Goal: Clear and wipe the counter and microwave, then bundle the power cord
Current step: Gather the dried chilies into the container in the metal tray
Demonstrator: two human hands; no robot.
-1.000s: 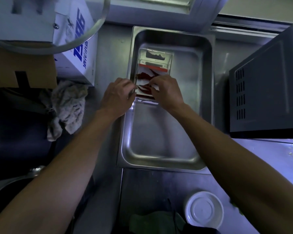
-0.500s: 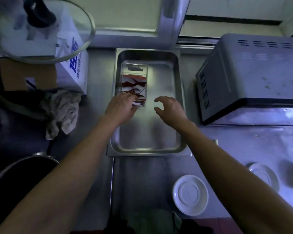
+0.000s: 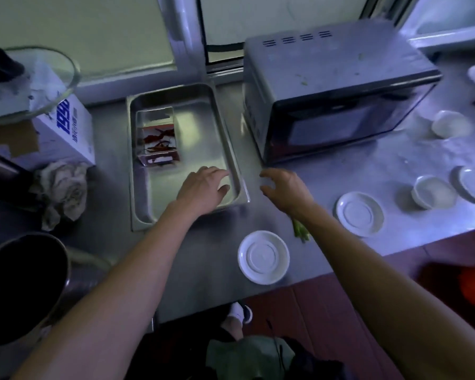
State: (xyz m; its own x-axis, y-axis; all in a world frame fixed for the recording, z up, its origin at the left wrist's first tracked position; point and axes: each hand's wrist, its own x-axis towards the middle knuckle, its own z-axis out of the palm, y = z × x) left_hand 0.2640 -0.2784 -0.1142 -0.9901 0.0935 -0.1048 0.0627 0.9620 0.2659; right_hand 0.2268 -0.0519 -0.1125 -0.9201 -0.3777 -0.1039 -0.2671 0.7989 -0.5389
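Left hand [image 3: 203, 187] slack in steel tray [image 3: 137, 215] | right hand [image 3: 283, 187] slack, empty | risk: near saucer [image 3: 263, 257] knocked off counter [image 3: 203, 256] edge.

Brushed steel, glazed ceramic and crumpled cloth on a kitchen counter.

A dull-sheened metal counter [image 3: 209, 250] is seen beneath a smooth, reflective steel tray [image 3: 231, 149], over whose near corner the left hand [image 3: 203, 187] is spread; farther in, clear glossy plastic packaging [image 3: 157, 138] is lit. Right of the empty right hand [image 3: 283, 187], glossy white ceramic saucers [image 3: 263, 257] and a matt metal microwave [image 3: 335, 86] with a shiny dark door are shown. A rough, crumpled cloth [image 3: 63, 190] and printed cardboard box [image 3: 66, 133] are seen leftward.
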